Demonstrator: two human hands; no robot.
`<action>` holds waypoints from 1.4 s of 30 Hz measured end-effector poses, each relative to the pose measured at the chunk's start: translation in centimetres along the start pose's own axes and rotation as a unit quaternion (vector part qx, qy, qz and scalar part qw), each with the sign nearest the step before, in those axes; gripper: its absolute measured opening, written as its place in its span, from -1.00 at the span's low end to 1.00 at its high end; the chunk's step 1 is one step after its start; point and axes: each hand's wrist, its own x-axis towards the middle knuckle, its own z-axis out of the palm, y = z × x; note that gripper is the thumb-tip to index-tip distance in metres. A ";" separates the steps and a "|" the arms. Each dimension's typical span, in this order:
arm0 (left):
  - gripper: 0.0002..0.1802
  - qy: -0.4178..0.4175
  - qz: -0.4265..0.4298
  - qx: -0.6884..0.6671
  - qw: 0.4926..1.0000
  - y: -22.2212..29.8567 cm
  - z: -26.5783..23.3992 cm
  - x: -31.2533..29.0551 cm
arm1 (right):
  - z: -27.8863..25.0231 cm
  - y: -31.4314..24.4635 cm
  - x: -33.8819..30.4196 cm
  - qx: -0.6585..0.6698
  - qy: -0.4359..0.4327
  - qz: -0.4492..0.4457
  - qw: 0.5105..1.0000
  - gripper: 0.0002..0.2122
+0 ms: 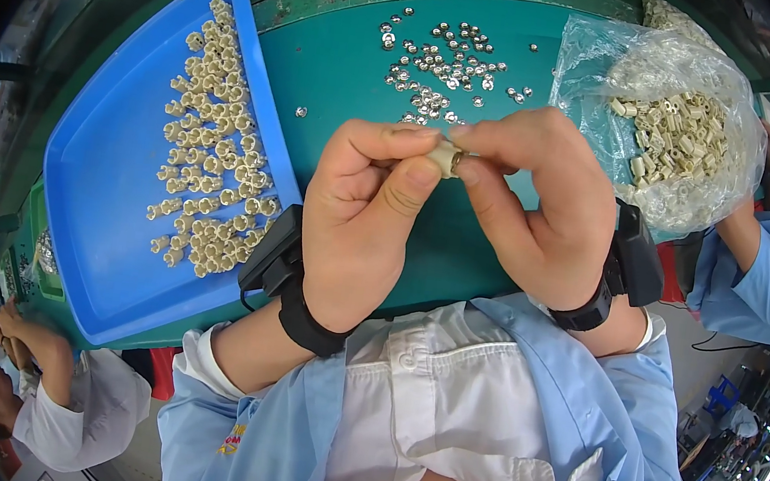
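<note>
Between my two hands, above the green tabletop, is a small cream plastic sleeve (pixel 445 158) with a dark metallic rim at its right end. My left hand (pixel 365 205) pinches the sleeve between thumb and fingers. My right hand (pixel 542 197) is closed at the metallic end, its thumb and forefinger pressed there; a small metal ring seems to be at those fingertips, though they partly cover it. Just beyond my hands, many small shiny metal rings (pixel 452 68) lie scattered on the table.
On the left, a blue tray (pixel 104 208) holds many cream sleeves (pixel 216 136) along its right side. A clear plastic bag (pixel 594 74) of similar cream pieces (pixel 677 136) lies at the right. People in work clothes sit on both sides, a sleeve (pixel 81 405) showing lower left.
</note>
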 end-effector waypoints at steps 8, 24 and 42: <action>-0.83 0.014 -0.044 -0.007 0.999 0.3 0.2 0.0 | 0.2 1.3 0.2 -0.083 0.017 -0.142 0.986 -0.82; -0.84 0.006 -0.017 0.075 0.997 0.3 0.3 0.0 | -1.6 -0.1 0.5 0.190 -0.145 0.293 0.926 -0.93; -0.85 -0.005 -0.032 0.049 0.998 0.1 -0.1 0.1 | -0.6 0.7 0.1 0.334 -0.112 0.325 0.878 -0.91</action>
